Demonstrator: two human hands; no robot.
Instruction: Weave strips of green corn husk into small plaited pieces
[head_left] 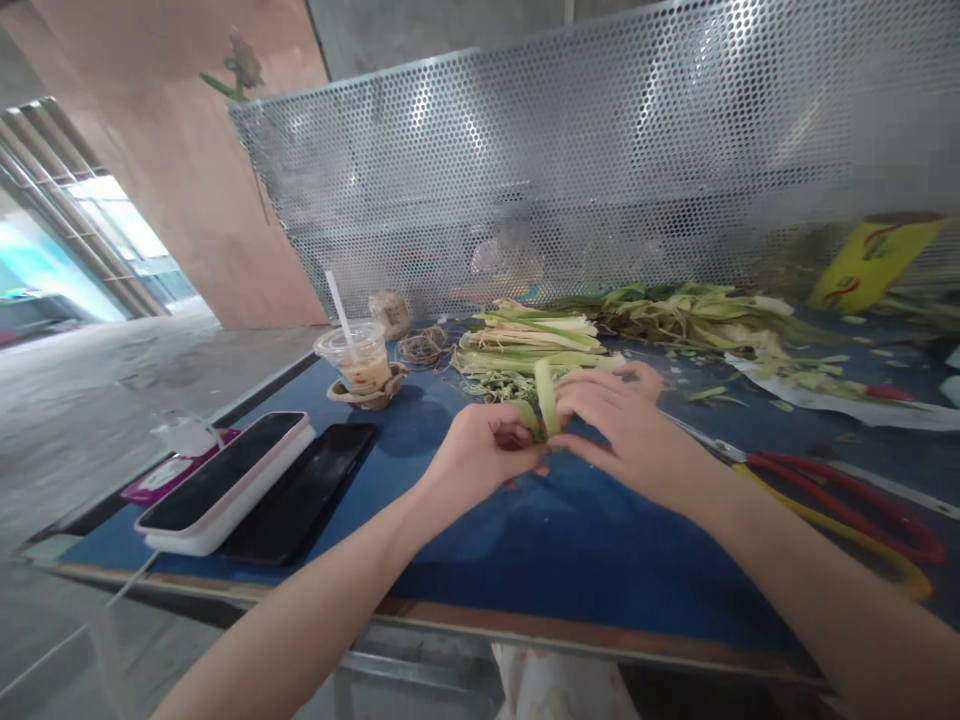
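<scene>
A pale green strip of leaf stands curled up between my two hands above the blue tabletop. My left hand is closed round its lower end, with the fingers curled inward. From the other side, the thumb and fingers of my right hand pinch the same strip. Just beyond the hands lies a stacked bundle of cut green and whitish stalks or leaves. A small heap of grey-green folded pieces is close behind my left hand.
Red-handled scissors and a yellow handle lie right of my right forearm. Leaf scraps pile up behind. An iced drink cup, a black phone and a pink-edged case stand left. Perforated metal borders the back.
</scene>
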